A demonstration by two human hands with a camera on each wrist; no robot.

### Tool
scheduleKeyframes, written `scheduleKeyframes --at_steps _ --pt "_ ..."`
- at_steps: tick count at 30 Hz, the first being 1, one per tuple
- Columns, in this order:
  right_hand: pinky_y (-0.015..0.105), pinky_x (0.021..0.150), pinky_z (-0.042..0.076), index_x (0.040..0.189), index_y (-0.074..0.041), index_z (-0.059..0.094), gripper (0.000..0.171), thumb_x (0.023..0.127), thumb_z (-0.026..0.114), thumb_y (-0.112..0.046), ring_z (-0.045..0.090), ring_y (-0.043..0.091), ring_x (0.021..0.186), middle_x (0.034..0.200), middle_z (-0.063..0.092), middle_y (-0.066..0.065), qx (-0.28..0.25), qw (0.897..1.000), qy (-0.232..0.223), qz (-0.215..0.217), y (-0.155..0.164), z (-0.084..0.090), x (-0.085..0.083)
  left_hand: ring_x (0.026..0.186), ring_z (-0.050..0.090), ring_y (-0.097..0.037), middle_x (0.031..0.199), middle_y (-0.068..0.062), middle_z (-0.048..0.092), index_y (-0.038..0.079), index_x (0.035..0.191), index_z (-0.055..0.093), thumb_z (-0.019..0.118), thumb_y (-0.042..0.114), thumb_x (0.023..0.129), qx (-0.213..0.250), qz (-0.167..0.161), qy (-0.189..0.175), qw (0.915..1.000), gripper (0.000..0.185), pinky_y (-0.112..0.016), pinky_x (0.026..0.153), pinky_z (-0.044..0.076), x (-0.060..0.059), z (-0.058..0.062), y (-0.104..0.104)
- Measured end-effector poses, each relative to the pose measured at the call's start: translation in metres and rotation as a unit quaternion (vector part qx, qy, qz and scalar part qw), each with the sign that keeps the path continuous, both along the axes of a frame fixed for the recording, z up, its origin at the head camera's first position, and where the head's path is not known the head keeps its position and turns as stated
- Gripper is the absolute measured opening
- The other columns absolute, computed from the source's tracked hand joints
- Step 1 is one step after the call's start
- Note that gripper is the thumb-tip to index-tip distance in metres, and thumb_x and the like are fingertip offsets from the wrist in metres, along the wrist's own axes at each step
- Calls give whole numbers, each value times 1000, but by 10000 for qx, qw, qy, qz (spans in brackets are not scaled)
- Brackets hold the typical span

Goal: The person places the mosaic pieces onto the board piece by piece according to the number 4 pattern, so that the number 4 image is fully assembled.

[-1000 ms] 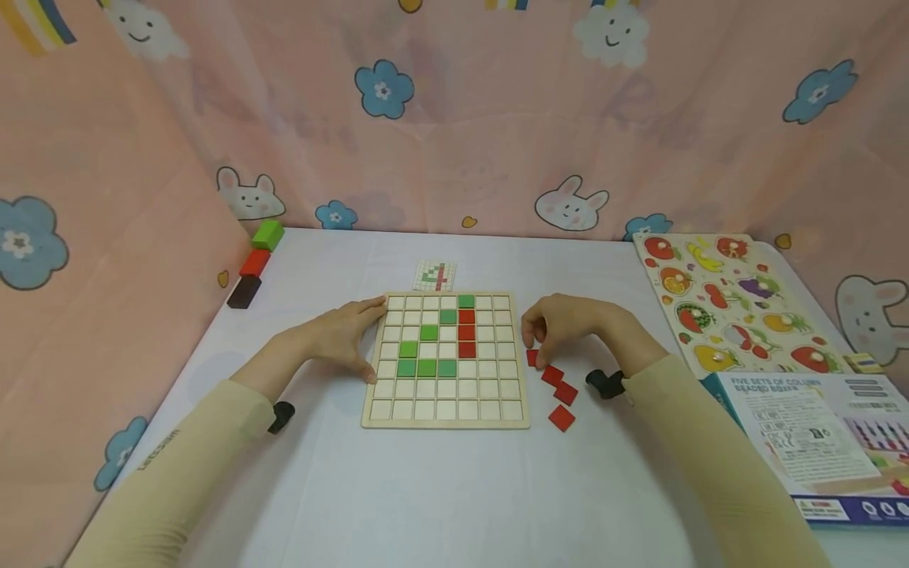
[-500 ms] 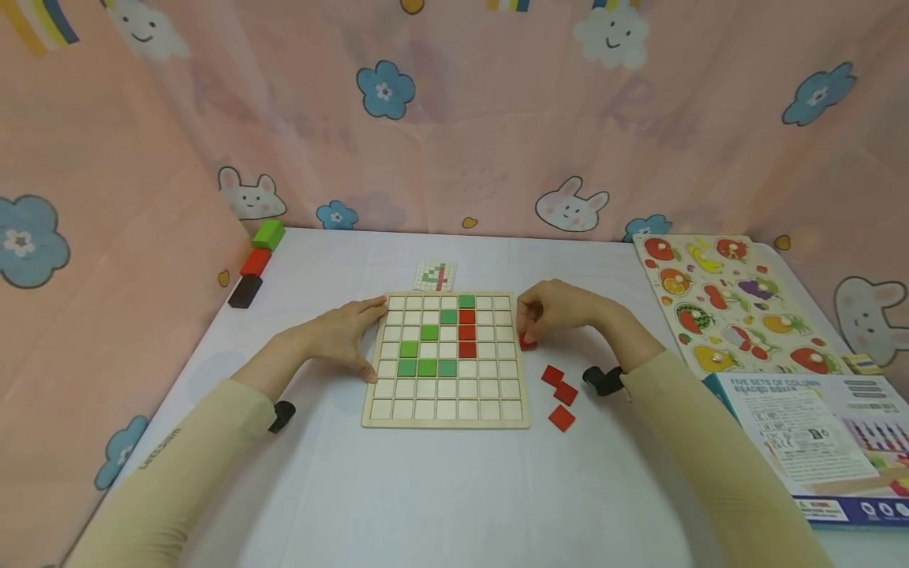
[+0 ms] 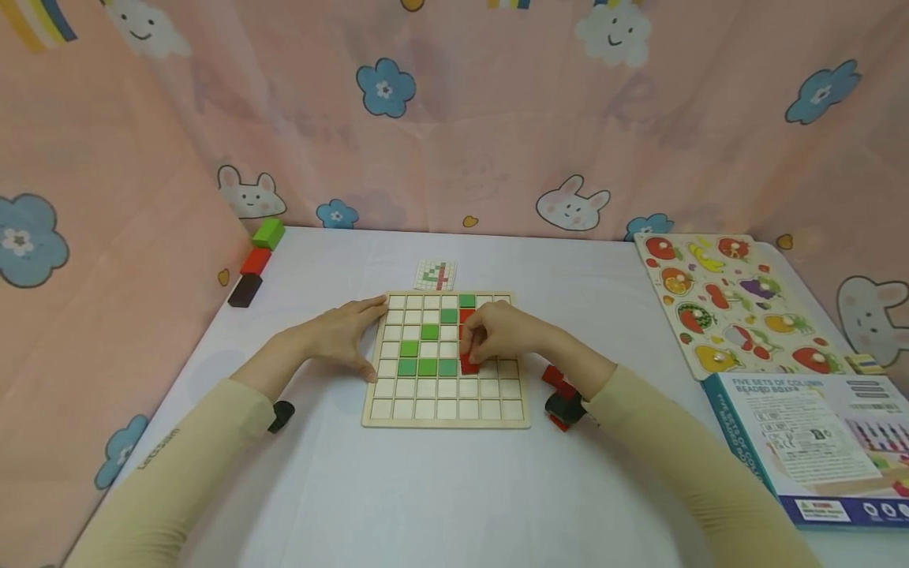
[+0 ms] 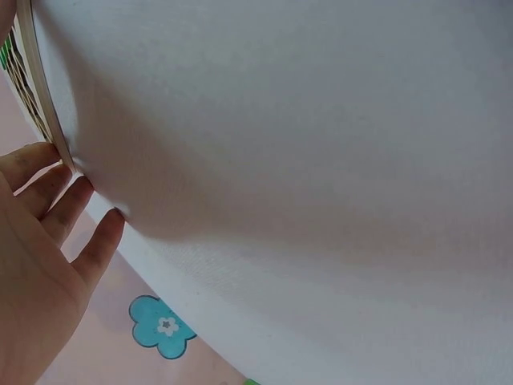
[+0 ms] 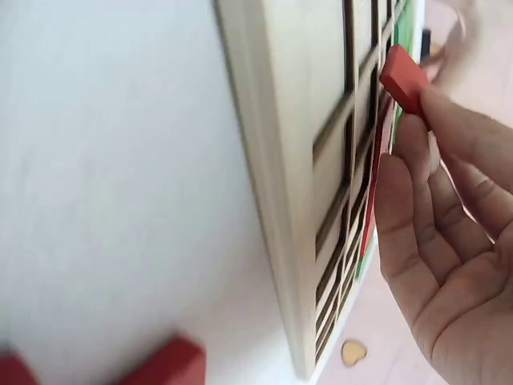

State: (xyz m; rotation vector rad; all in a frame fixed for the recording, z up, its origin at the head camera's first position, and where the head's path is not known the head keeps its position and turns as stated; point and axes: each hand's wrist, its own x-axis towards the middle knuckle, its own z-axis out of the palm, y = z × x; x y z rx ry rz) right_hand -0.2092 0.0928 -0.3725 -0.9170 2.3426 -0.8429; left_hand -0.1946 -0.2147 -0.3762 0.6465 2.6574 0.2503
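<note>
A wooden grid board (image 3: 446, 419) lies mid-table, with several green tiles (image 3: 427, 368) and a column of red tiles in its cells. My right hand (image 3: 500, 331) is over the board, pinching a red tile (image 5: 404, 79) between thumb and fingers at the red column's lower end. In the right wrist view that tile is tilted close above the cells. My left hand (image 3: 339, 341) rests against the board's left edge, fingers spread and thumb near the lower side; its fingertips (image 4: 103, 233) touch the table and board edge in the left wrist view.
Loose red tiles (image 3: 553, 375) lie right of the board, partly hidden by the black wrist camera. A small pattern card (image 3: 435, 275) lies behind the board. Green, red and black blocks (image 3: 245, 291) stand far left. A fruit puzzle board (image 3: 738, 308) and a box (image 3: 802, 442) lie right.
My right hand has picked up the nearest red tile from the table and carried it left onto the board. My left hand has stayed at the board's edge.
</note>
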Motion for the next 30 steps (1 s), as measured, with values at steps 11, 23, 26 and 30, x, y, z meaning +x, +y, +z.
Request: scheduleKeyframes --at_steps 11,23,26,30 --pt "21 61 46 73 -16 71 13 78 84 -14 54 9 69 71 67 -4 357 9972 644 101 0 2 7 153 21 -41 169 -10 11 6 157 23 86 57 64 -7 -11 -9 10000 124 -65 118 28 -1 0 -1" --pt "28 73 48 100 -11 75 26 76 79 0 55 18 80 90 63 14 892 9885 -1191 281 87 14 -24 153 21 -41 169 -10 11 7 157 23 86 58 63 -9 -36 -15 10000 125 -64 118 28 -2 0 0" --pt "26 68 44 103 -13 76 33 74 80 1 51 19 79 90 57 15 1033 9817 -1564 334 98 8 -26 153 21 -41 169 -10 12 6 157 23 86 57 63 1 -55 -4 10000 124 -64 118 28 -2 0 0" --pt "25 69 42 102 -18 78 34 72 83 -3 49 20 85 92 54 10 1175 9804 -1542 364 103 3 -24 153 21 -41 169 -11 12 5 157 24 86 56 64 39 -66 2 10000 123 -65 118 28 -1 1 0"
